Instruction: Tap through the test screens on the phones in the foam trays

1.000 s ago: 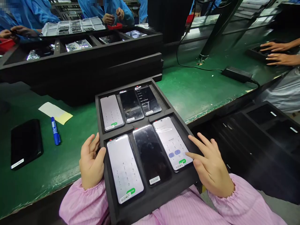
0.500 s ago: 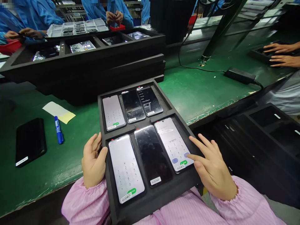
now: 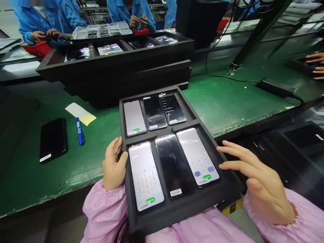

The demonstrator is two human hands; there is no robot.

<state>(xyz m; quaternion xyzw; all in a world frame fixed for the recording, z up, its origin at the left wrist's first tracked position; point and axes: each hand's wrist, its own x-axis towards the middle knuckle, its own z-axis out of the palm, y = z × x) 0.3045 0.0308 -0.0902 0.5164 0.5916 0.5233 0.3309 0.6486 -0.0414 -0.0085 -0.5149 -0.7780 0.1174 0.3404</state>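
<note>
left hand (image 3: pixel 113 167) clamps tray (image 3: pixel 177 212) edge; right hand (image 3: pixel 263 185) open, fingers apart, beside phone (image 3: pixel 197 157).

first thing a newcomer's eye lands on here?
The black foam tray on the person's lap, with six phones in two rows; the lit dial-pad phone at near left stands out most. The left hand grips the tray's left edge, and the right hand hovers open by its right edge. A lone dark phone and a blue marker lie left on the green table.

Phone factory line: green bench (image 3: pixel 222 104), stacked foam trays (image 3: pixel 121 72), gowned co-workers (image 3: pixel 50 20).
</note>
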